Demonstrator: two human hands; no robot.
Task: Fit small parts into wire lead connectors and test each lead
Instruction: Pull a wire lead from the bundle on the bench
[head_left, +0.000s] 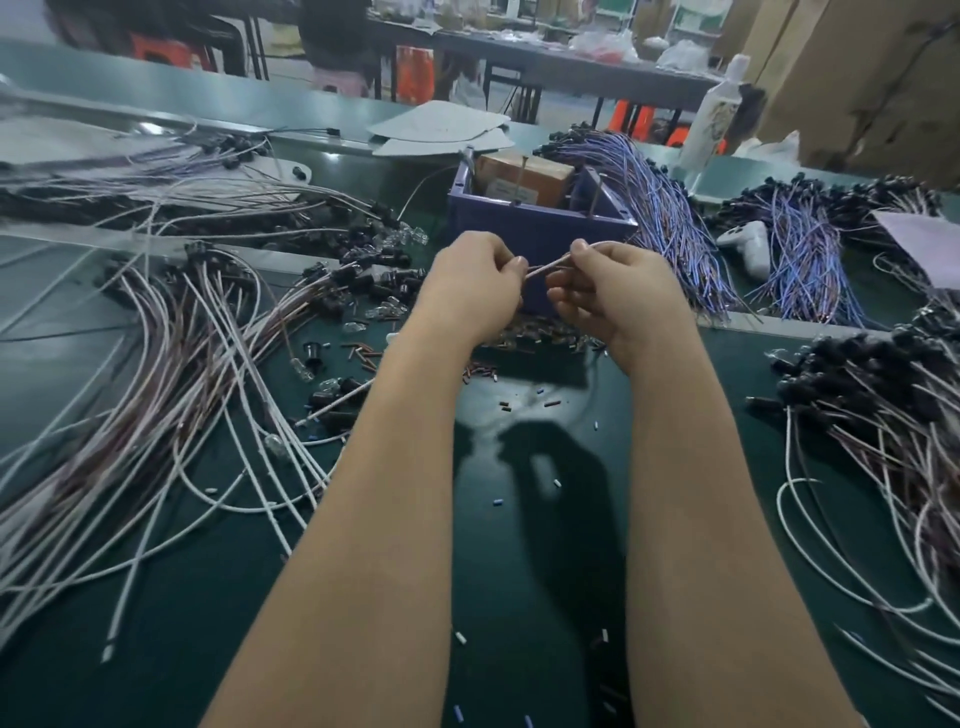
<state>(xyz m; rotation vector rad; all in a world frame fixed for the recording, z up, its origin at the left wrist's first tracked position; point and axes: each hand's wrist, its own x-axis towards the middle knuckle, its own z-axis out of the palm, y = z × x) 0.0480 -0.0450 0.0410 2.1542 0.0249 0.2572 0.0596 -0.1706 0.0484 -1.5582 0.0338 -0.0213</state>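
- Head view: both forearms reach forward over the green table (519, 545), and the hands meet in front of a purple bin (540, 228).
- The left hand (475, 283) has its fingers curled in, with thumb and forefinger pinching one end of a thin wire lead (548, 268).
- The right hand (618, 296) pinches the other end between thumb and forefinger. Its other fingers are bent under the lead.
- The lead runs short and taut between the two hands, raised above the table.
- Directly under the hands lies a heap of small parts (540, 332), against the front of the bin.
- White and brown leads (182, 374) sprawl on the left.
- Blue leads (670, 208) lie to the right of the bin.
- More leads with black connectors (872, 395) lie at the far right.
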